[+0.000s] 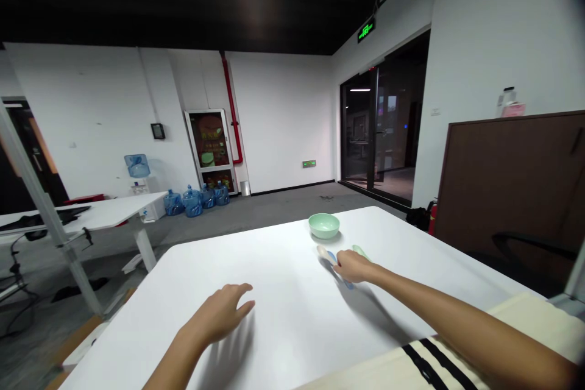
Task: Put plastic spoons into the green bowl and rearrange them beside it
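Observation:
My right hand is closed at the handle end of a cream spoon, whose rounded end points away towards the left. A blue spoon lies beneath or beside it, partly covered by my fingers. Behind that hand shows part of a light green spoon; the rest of it is hidden. A little farther back on the white table, a light green bowl stands upright. My left hand is held above the table at the near left, thumb and fingers apart, holding nothing.
To the left is another white table with cables and a metal post. Several blue water jugs stand by the far wall. A brown cabinet rises beyond the right edge of my table.

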Available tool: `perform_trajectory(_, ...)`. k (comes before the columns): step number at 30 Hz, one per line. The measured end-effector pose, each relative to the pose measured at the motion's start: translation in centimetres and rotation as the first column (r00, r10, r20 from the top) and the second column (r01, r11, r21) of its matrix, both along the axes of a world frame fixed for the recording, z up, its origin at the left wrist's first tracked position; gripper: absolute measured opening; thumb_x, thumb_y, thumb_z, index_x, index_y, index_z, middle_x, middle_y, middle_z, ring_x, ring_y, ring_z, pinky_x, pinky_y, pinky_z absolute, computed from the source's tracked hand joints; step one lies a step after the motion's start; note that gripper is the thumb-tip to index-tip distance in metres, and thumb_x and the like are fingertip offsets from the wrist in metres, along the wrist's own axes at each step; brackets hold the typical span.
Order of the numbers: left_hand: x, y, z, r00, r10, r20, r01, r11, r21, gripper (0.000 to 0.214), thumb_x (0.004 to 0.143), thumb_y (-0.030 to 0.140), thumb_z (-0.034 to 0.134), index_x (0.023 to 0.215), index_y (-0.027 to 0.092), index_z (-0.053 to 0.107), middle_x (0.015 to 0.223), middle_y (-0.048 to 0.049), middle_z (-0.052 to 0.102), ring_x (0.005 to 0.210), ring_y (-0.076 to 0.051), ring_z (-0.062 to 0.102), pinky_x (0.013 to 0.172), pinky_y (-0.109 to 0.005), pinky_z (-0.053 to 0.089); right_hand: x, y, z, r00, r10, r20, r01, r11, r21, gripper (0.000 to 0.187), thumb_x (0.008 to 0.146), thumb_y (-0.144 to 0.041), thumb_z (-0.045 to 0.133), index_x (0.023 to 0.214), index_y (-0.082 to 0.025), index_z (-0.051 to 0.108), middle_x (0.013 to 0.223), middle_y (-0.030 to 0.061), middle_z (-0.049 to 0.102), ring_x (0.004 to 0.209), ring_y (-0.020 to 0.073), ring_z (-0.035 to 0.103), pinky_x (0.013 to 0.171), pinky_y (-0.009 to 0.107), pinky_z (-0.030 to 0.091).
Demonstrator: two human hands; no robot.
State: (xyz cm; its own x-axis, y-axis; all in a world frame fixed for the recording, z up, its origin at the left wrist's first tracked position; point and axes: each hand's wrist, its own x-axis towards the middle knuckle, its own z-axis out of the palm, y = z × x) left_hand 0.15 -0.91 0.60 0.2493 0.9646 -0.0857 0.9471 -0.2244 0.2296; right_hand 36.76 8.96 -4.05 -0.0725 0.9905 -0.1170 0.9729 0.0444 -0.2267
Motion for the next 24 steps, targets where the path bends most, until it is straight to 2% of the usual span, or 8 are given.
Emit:
perform_trajectory(4,0.0,0.1,0.0,1.0,-0.005,-0.005,0.005,1.0,-0.003,0.06,0.088,0.06,0.038,0.134,0.025,0.055,0.133,-0.0099,0.061,0.123,-0.03,0.054,0.1,-0.042,0.043,-0.1,0.0,-0.6,0.997,0.066,-0.027,-0.067,0.998,-0.015,0.027,0.086,-0.04,0.052,0.075,-0.016,0.061,0.082,0.0084,0.069,0.071,0.0189,0.064,0.062,0.026,0.039)
perform_trajectory(13,-0.4,0.5,-0.7,1.0,-0.008,0.019,0.008,1.0,0.01,0.06,0.087,0.062,0.038,0.133,0.027,0.057,0.133,-0.008,0.062,0.124,-0.03,0.054,0.099,-0.04,0.043,-0.5,-0.2,-1.5,0.998,0.059,-0.033,-0.061,0.997,-0.055,0.02,0.084,-0.037,0.052,0.078,-0.019,0.06,0.079,0.007,0.067,0.074,0.0214,0.065,0.062,0.028,0.042)
perform_trajectory(19,-0.4,0.4,-0.6,1.0,-0.002,0.011,0.002,1.0,0.003,0.061,0.087,0.062,0.039,0.133,0.027,0.057,0.132,-0.0085,0.062,0.123,-0.031,0.055,0.099,-0.041,0.043,-0.8,-0.4,-1.5,0.998,0.044,-0.046,-0.048,0.996,-0.07,0.02,0.081,-0.037,0.057,0.072,-0.02,0.059,0.078,0.0085,0.068,0.072,0.0239,0.065,0.06,0.032,0.043)
perform_trajectory(24,-0.5,0.5,-0.7,1.0,-0.004,0.015,0.004,1.0,0.01,0.059,0.087,0.062,0.039,0.132,0.028,0.057,0.132,-0.0079,0.062,0.123,-0.03,0.054,0.098,-0.039,0.044,-1.0,-0.6,-1.4,0.998,0.055,-0.019,-0.056,0.996,-0.075,0.022,0.081,-0.037,0.055,0.069,-0.019,0.057,0.077,0.0064,0.067,0.069,0.0209,0.064,0.06,0.031,0.042)
